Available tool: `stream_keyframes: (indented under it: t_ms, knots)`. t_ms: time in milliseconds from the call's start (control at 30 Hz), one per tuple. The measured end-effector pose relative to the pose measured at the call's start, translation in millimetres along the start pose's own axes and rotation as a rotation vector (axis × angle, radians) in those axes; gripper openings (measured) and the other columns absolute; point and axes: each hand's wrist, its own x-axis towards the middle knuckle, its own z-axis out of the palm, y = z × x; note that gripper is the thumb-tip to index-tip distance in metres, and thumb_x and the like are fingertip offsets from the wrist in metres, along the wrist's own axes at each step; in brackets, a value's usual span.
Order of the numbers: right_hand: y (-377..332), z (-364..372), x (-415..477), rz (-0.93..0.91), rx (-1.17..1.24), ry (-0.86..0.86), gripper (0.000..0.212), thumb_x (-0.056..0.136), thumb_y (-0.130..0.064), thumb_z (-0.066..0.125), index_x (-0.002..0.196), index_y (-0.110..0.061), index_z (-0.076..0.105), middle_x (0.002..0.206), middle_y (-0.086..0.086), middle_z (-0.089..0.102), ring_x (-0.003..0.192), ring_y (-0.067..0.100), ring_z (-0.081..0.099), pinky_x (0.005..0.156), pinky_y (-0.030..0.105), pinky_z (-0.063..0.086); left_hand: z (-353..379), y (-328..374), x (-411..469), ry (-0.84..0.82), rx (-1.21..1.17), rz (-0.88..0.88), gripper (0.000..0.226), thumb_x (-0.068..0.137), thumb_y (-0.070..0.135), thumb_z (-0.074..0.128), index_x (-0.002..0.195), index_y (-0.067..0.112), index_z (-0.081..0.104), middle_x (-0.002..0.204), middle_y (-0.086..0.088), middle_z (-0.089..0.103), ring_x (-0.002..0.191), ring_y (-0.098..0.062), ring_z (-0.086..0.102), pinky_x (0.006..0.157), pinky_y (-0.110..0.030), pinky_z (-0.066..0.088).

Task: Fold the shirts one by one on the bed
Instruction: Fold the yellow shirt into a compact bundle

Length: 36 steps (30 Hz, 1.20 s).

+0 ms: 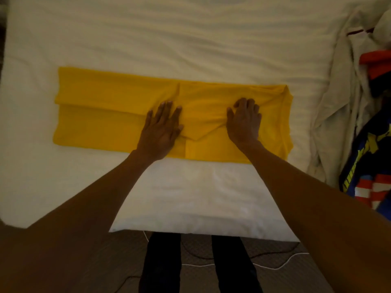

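Note:
A yellow shirt lies across the white bed as a long narrow band, its sides folded in and a sleeve folded to a point at the middle. My left hand presses flat on the shirt left of that point, fingers straight and spread. My right hand lies flat on the cloth to the right, with fabric bunched beside its thumb. Neither hand grips the cloth.
A heap of other clothes lies at the bed's right edge: a crumpled white garment, a blue printed shirt and a red-orange piece. A white pillow sits at the near edge. My legs and a cable are on the floor below.

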Motion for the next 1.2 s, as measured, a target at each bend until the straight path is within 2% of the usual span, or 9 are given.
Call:
stream_keyframes:
  t_ms: [100,200,300,467,567,700,800,1000,1200]
  knots:
    - [-46,1,-19,-0.18,0.122,0.055,0.02,0.092,-0.027,0.055,0.105,-0.012,0.057,0.108,0.013,0.056,0.101,0.035,0.053,0.08,0.044,0.04,-25,-21,-23,0.135,-0.135,-0.065,0.054,0.107,0.044,0.031,0.152,0.016,0.038,0.16,-0.011,0.033,0.151,-0.03,0.024,0.12,-0.051,0.022]
    - [-111,10,-32,-0.33,0.274,-0.034,0.015,0.092,-0.02,0.057,0.104,-0.01,0.057,0.105,0.013,0.057,0.096,0.034,0.053,0.081,0.044,0.042,-56,-54,-47,0.352,-0.246,-0.173,0.041,0.106,0.032,0.044,0.141,0.012,0.05,0.144,-0.011,0.051,0.138,-0.031,0.043,0.11,-0.049,0.037]
    - [-184,20,-33,-0.428,0.357,-0.154,0.016,0.094,-0.019,0.057,0.105,-0.009,0.057,0.105,0.012,0.057,0.097,0.034,0.054,0.079,0.045,0.046,-78,-99,-70,0.469,-0.31,-0.403,0.038,0.103,0.029,0.048,0.138,0.013,0.051,0.138,-0.009,0.054,0.129,-0.03,0.047,0.102,-0.047,0.041]
    - [-298,34,-17,-0.585,0.265,-0.36,0.025,0.097,-0.027,0.057,0.115,-0.011,0.055,0.114,0.01,0.058,0.106,0.031,0.053,0.084,0.042,0.046,-95,-173,-96,0.387,-0.293,-0.785,0.049,0.099,0.035,0.054,0.142,0.012,0.045,0.141,-0.014,0.048,0.126,-0.035,0.047,0.093,-0.051,0.042]
    - [-359,48,-12,-0.68,0.154,-0.451,0.033,0.096,-0.032,0.058,0.123,-0.013,0.052,0.121,0.008,0.057,0.114,0.03,0.05,0.087,0.043,0.045,-95,-211,-102,0.268,-0.366,-0.899,0.059,0.097,0.047,0.057,0.141,0.01,0.043,0.137,-0.016,0.05,0.122,-0.036,0.05,0.091,-0.051,0.044]
    - [-424,67,-1,-0.923,-0.205,-0.472,0.05,0.097,-0.03,0.058,0.142,-0.018,0.04,0.143,0.007,0.044,0.131,0.031,0.037,0.097,0.044,0.038,-90,-240,-102,0.156,-0.535,-0.872,0.061,0.089,0.057,0.064,0.122,0.006,0.056,0.114,-0.014,0.063,0.108,-0.034,0.059,0.085,-0.04,0.045]
    - [-450,85,16,-1.137,-0.565,-0.473,0.064,0.096,-0.025,0.059,0.152,-0.022,0.028,0.156,0.005,0.031,0.141,0.032,0.027,0.106,0.045,0.03,-90,-246,-102,0.136,-0.604,-0.83,0.062,0.084,0.056,0.071,0.122,0.008,0.057,0.114,-0.011,0.064,0.108,-0.031,0.059,0.086,-0.04,0.048]
    - [-474,105,37,-1.324,-0.741,-0.495,0.074,0.079,-0.049,0.075,0.14,-0.02,0.043,0.132,0.003,0.054,0.122,0.027,0.042,0.095,0.039,0.031,-88,-262,-99,0.061,-0.709,-0.783,0.062,0.08,0.043,0.08,0.129,0.016,0.054,0.12,-0.009,0.067,0.108,-0.031,0.063,0.085,-0.041,0.051]
    - [-473,98,43,-1.344,-0.826,-0.495,0.059,0.088,-0.058,0.061,0.129,-0.017,0.051,0.122,0.003,0.063,0.117,0.025,0.045,0.097,0.04,0.03,-88,-284,-97,-0.022,-0.999,-0.74,0.044,0.084,0.032,0.079,0.118,0.008,0.068,0.108,-0.012,0.069,0.1,-0.03,0.064,0.081,-0.039,0.05]
